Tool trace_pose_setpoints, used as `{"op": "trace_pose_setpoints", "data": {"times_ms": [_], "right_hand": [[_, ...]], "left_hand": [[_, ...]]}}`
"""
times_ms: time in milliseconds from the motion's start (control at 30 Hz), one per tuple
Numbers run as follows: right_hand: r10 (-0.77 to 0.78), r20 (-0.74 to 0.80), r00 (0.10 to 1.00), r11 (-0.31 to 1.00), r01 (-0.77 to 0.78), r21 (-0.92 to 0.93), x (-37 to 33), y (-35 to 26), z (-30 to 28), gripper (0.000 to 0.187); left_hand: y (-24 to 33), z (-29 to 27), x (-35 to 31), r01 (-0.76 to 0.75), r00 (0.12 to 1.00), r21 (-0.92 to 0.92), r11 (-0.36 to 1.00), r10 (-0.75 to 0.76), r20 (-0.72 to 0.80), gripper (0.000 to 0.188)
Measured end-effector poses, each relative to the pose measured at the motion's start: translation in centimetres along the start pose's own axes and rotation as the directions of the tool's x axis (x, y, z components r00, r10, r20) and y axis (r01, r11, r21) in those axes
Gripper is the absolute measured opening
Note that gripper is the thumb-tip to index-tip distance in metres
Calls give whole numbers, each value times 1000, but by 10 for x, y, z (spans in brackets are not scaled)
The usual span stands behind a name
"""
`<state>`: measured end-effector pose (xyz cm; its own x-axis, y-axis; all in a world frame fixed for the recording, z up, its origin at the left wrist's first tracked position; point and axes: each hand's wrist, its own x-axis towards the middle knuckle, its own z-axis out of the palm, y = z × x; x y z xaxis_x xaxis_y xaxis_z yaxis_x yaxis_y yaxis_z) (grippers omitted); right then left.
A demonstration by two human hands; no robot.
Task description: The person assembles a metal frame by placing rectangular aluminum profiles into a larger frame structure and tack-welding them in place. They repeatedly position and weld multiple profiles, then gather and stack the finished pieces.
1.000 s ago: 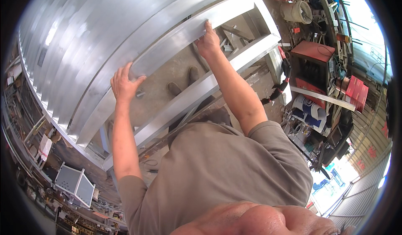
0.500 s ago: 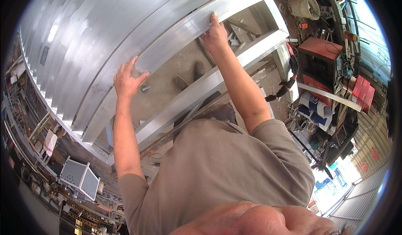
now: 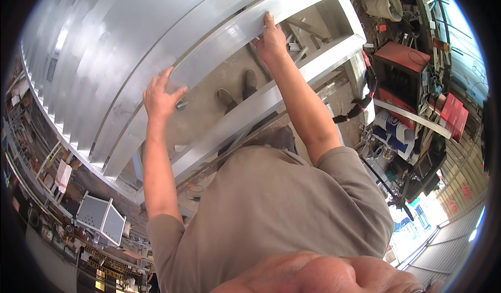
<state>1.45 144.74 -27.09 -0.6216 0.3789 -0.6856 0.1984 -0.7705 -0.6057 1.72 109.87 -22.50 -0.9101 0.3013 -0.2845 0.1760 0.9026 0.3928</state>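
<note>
A wide silver metal slat lies slanting across a silver metal frame in front of me. My left hand straddles the slat toward its left part, fingertips at the far edge and thumb spread to the near edge. Farther right, my right hand grips the same slat, its thumb flat on top and the other fingers curled at the near edge, partly hidden. Beyond the slat, several similar shiny slats lie side by side, with a dark gap before the nearest ones.
Through the frame's opening show the floor and my shoes. At the right are a red-topped cabinet, a pale bucket, a black-and-red cable bundle and a red box. A grey metal box stands lower left.
The view has shifted slightly, moving the frame's right corner a little rightward in the picture. Both hands stay at nearly the same places on the slat.
</note>
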Motion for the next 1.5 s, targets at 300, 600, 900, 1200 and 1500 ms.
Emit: {"op": "trace_pose_setpoints", "data": {"times_ms": [300,600,900,1200,1500], "right_hand": [[15,-24,1000,1000,-15,15,15,4,2,56],[30,3,1000,997,-30,69,14,3,3,50],[3,31,1000,997,-5,80,19,8,-2,48],[-10,37,999,991,5,134,18,8,1,56],[-27,-17,999,991,29,131,18,9,4,55]], "left_hand": [[-6,9,2,-15,998,-9,1000,15,-55,78],[-9,18,-4,-50,990,-2,999,49,-130,76],[-4,15,-2,-29,991,28,999,32,-132,75],[-6,13,3,-32,992,16,999,33,-123,76],[-6,11,3,-39,992,11,999,40,-123,74]]}}
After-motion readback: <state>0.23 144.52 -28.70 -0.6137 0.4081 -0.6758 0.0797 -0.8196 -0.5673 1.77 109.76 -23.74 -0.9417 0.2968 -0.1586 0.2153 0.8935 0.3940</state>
